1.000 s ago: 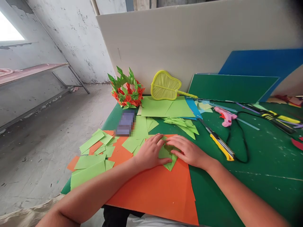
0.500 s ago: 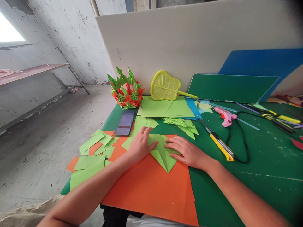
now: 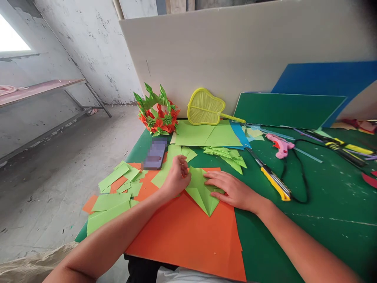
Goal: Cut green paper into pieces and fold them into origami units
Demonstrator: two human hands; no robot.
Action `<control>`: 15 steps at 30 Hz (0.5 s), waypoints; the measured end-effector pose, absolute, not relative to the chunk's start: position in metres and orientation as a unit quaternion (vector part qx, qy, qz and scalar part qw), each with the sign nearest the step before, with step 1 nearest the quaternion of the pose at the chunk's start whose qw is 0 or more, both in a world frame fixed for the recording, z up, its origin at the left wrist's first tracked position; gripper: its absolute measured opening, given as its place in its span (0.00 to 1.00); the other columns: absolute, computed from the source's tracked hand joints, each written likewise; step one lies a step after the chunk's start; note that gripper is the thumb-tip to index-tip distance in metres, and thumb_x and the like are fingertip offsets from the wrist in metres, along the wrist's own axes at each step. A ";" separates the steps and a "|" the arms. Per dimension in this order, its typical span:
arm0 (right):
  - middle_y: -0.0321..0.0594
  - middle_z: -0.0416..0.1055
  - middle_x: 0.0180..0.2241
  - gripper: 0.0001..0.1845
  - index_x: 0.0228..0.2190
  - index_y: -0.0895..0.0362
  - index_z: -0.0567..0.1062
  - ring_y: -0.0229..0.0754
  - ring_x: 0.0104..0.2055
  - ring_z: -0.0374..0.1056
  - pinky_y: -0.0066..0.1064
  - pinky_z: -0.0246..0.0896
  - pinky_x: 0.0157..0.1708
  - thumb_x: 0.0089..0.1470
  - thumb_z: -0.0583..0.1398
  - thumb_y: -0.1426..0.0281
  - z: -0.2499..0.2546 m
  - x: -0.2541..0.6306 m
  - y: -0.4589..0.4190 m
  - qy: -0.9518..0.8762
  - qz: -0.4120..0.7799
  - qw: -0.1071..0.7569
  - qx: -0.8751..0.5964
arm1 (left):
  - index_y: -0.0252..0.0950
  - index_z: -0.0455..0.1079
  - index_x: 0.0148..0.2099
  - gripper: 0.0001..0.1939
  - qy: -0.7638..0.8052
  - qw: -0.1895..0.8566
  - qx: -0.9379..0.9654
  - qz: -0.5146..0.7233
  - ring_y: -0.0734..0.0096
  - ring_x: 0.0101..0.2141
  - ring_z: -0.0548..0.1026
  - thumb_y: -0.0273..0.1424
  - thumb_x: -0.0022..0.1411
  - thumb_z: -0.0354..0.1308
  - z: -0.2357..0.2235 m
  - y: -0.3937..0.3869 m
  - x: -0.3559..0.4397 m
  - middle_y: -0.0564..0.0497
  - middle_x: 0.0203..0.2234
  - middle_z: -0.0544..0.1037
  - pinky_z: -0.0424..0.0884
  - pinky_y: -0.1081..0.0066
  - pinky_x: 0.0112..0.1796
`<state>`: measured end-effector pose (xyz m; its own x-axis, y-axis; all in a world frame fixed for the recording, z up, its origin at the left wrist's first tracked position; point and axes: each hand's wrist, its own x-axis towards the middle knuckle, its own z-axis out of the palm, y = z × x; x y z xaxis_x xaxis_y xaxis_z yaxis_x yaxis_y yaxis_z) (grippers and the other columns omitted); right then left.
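A sheet of light green folding paper (image 3: 203, 198), creased to a point toward me, lies on large orange paper (image 3: 188, 236). Curled fingers bring my left hand (image 3: 178, 177) closed at its upper left edge, which is lifted slightly. The exact grip is partly hidden by the hand itself. Across from it, my right hand (image 3: 231, 188) rests with fingers stretched out on the paper's right side, pressing it against the orange sheet. Just beyond lies a small pile of folded green pieces (image 3: 228, 156).
A phone (image 3: 156, 155) and cut paper scraps (image 3: 112, 202) lie to the left. Farther back stand a green-and-orange paper flower basket (image 3: 159, 118) and a yellow fan (image 3: 206, 107). On the right are a yellow utility knife (image 3: 275, 182) and a pink glue gun (image 3: 281, 145) with black cord.
My left hand has turned and curled its fingers at the green paper's left edge, where they were spread before. The right hand has stayed almost in place.
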<state>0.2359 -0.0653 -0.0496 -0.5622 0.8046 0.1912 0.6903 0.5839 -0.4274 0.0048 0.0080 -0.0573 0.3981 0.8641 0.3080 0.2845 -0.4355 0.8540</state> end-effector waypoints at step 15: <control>0.42 0.61 0.60 0.17 0.51 0.50 0.70 0.50 0.63 0.55 0.45 0.57 0.59 0.62 0.55 0.62 -0.049 0.236 -0.065 -0.866 0.174 0.188 -0.430 | 0.38 0.69 0.40 0.06 0.281 0.210 0.890 0.293 0.72 0.37 0.75 0.31 0.66 0.51 -0.044 0.005 0.001 0.50 0.36 0.76 0.72 0.72 0.40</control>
